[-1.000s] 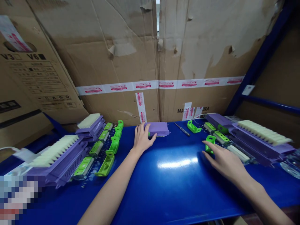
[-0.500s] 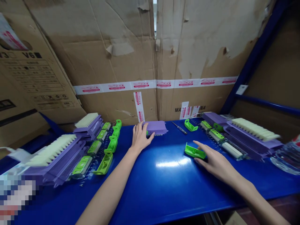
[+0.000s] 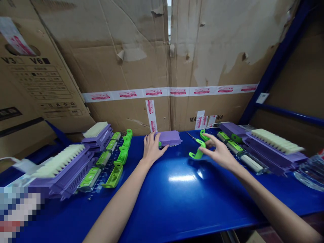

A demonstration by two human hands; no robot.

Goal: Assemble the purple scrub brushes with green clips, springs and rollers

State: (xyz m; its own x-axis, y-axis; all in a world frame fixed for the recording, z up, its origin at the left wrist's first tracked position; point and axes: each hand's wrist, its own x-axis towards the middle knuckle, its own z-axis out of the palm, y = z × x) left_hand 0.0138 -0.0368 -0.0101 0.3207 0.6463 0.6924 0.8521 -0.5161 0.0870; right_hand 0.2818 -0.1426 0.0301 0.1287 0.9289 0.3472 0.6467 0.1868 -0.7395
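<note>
My left hand [image 3: 152,147] is curved over the left end of a purple plastic housing [image 3: 169,137] lying at the back of the blue table, fingers on top and thumb along the near side. A bit of green shows beneath the fingers. Off the tabletop, my right hand [image 3: 218,151] pinches a bright green U-shaped plastic bracket [image 3: 197,151] between thumb and fingers, with one end tilted upward. Just behind it, another green bracket [image 3: 203,134] is partly covered by my fingers. A thin screwdriver [image 3: 191,136] lies beside that one, its handle end hidden behind the held bracket.
Along the left stand purple housings with cream bristle rows [image 3: 59,160], green-and-clear blocks [image 3: 90,177] and a row of green brackets [image 3: 113,175]. More purple bristled parts [image 3: 275,140] and blocks lie right, near a clear bottle [image 3: 310,170]. Cardboard [image 3: 126,71] walls the back.
My right hand has raised the green bracket and moved it up and left, turning it on end, toward the screwdriver. My left hand stays on the purple housing.
</note>
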